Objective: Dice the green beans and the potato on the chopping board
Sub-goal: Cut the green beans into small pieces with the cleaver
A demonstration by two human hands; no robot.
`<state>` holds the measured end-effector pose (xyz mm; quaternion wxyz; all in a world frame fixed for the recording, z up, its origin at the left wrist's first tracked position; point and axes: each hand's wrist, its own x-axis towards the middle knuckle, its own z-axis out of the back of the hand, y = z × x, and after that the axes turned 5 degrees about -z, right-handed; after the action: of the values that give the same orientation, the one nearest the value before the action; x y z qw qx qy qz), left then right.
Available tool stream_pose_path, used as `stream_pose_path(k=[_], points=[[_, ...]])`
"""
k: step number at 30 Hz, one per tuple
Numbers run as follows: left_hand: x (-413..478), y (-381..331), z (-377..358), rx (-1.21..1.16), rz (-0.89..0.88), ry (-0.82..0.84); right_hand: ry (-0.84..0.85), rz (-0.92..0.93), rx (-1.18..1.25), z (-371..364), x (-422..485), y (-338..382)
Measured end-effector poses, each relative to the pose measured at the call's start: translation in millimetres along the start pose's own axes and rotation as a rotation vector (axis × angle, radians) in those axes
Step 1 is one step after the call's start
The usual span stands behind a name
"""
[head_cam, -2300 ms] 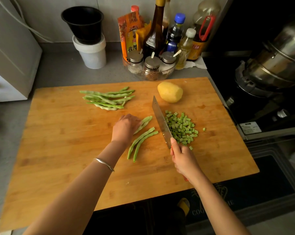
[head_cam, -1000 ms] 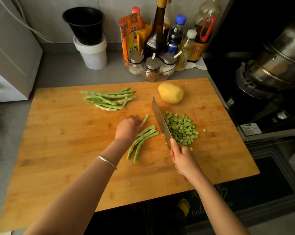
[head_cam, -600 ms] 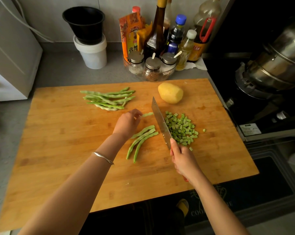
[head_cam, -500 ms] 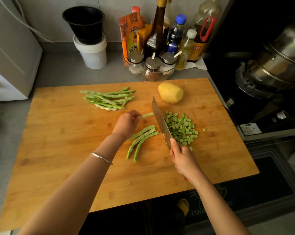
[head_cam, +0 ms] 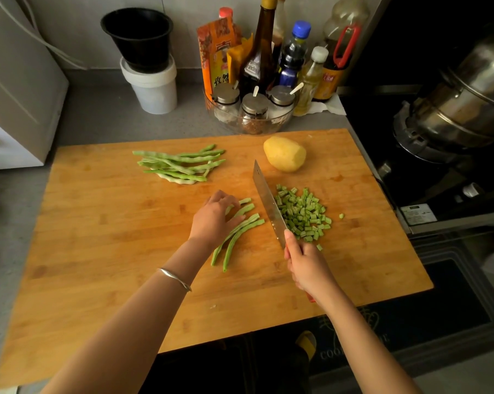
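On the wooden chopping board [head_cam: 103,251] my left hand [head_cam: 216,217] lies over a small row of green beans [head_cam: 237,237], fingers spread on their upper ends. My right hand [head_cam: 307,265] grips the handle of a cleaver [head_cam: 267,201]; its blade stands on edge between those beans and a heap of diced beans [head_cam: 302,214]. A pile of whole green beans [head_cam: 180,166] lies at the board's far side. A peeled yellow potato [head_cam: 285,153] sits whole behind the cleaver's tip.
A glass bowl of spice jars [head_cam: 252,109] and several bottles [head_cam: 294,58] stand just behind the board. A white tub with a black pot [head_cam: 147,61] is at the back left. A stove with a steel pot [head_cam: 464,100] borders the board's right edge.
My left hand carried a short bean piece from behind the row and laid it down with the others, then settled on the beans. The cleaver and my right hand stayed put.
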<state>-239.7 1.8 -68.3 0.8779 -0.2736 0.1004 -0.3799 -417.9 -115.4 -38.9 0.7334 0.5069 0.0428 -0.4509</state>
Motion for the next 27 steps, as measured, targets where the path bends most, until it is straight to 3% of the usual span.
stream_pose_path(k=[5, 20, 27], points=[[-1, -3, 0, 0.036, 0.051, 0.026, 0.002, 0.012, 0.005, -1, 0, 0], [-18, -10, -8, 0.184, -0.048, 0.111, 0.024, 0.000, 0.015, -1, -3, -1], [-12, -13, -14, 0.100, -0.091, 0.105, 0.023, 0.009, 0.011, 0, -5, -3]])
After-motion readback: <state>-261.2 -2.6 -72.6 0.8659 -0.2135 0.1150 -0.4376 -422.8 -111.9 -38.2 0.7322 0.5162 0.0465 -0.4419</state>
